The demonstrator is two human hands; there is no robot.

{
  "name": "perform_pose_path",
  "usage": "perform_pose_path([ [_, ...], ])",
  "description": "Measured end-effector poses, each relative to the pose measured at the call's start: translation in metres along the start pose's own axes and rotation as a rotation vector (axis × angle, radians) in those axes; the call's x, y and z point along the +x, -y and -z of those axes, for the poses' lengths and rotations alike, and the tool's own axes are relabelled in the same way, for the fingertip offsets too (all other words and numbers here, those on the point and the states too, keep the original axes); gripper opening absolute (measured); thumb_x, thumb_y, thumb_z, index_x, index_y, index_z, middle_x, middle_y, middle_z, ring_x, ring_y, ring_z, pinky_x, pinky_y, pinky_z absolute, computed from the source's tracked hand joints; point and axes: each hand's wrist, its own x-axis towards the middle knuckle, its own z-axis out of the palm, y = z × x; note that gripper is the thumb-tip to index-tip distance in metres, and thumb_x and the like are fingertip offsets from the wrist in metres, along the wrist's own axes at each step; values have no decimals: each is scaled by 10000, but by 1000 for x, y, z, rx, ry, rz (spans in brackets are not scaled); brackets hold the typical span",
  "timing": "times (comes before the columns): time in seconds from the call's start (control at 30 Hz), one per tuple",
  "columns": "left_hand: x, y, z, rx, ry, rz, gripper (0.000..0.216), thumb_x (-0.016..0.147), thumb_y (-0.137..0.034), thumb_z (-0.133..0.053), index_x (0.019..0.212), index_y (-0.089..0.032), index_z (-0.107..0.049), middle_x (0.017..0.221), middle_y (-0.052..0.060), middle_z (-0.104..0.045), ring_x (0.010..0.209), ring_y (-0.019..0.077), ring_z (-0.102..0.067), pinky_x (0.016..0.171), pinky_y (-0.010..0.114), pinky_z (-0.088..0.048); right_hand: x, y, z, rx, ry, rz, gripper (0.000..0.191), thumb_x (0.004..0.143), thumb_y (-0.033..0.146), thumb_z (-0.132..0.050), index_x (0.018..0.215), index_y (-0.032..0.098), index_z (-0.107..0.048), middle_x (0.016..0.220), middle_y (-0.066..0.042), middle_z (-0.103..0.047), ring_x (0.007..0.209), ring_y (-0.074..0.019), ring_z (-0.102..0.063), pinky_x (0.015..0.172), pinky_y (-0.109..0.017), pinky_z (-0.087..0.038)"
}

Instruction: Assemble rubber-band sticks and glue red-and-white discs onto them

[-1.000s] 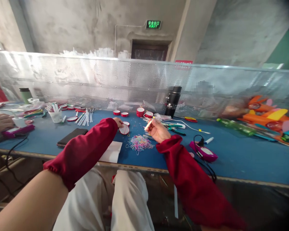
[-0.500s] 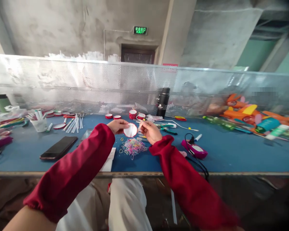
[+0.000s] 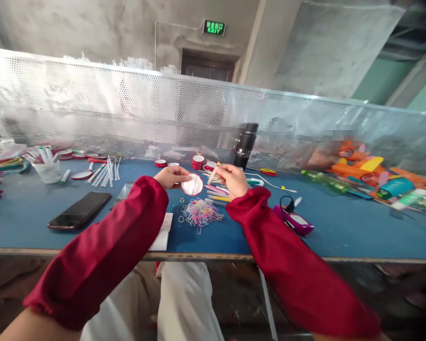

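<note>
Red-rimmed white disc (image 3: 192,185) is pinched in the fingers of the left hand (image 3: 172,177), pale stick (image 3: 213,175) in those of the right hand (image 3: 235,180); narrow gap seen between. The 2 are held beyond the band pile (image 3: 201,213); blue tabletop (image 3: 213,242) is exposed between it and front edge (image 3: 199,256).

Pale glare across the perforated screen (image 3: 199,109), shadow beneath the table (image 3: 341,229), blurry edges.

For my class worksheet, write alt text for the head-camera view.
A person's left hand holds a white, red-rimmed disc and the right hand a pale stick over a blue table. A pile of pastel loops lies nearby, with a phone to the left.
</note>
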Motion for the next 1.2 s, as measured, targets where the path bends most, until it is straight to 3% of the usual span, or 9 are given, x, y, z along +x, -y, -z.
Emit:
perform_pose_path([
  [0.13,0,3,-7,13,77,-56,331,576,-252,-879,773,-140,-637,735,3,-670,670,107,-621,665,259,-506,6,10,-12,-124,-10,186,211,699,414,-754,746,221,-683,699,-1,-675,650,-154,-593,649,-305,-477],
  [0.3,6,13,-9,3,79,-76,364,538,-253,-897,749,-135,-626,676,-7,-659,621,98,-615,620,244,-501,-1,0,-27,-201,1,291,205,752,442,-694,759,238,-679,747,-21,-697,712,-193,-623,700,-330,-485],
  [0.53,11,21,-10,103,69,-139,312,559,-208,-876,733,-122,-633,607,-16,-631,536,74,-562,534,205,-435,-10,-14,-29,-252,69,281,184,766,424,-684,755,241,-688,748,-17,-705,708,-190,-622,720,-333,-472],
  [1.2,10,25,-7,139,21,-170,289,569,-201,-857,712,-134,-615,606,-20,-629,545,77,-550,550,210,-418,-15,-16,-28,-286,130,319,243,825,461,-610,731,248,-678,758,-8,-722,719,-190,-644,730,-317,-488],
])
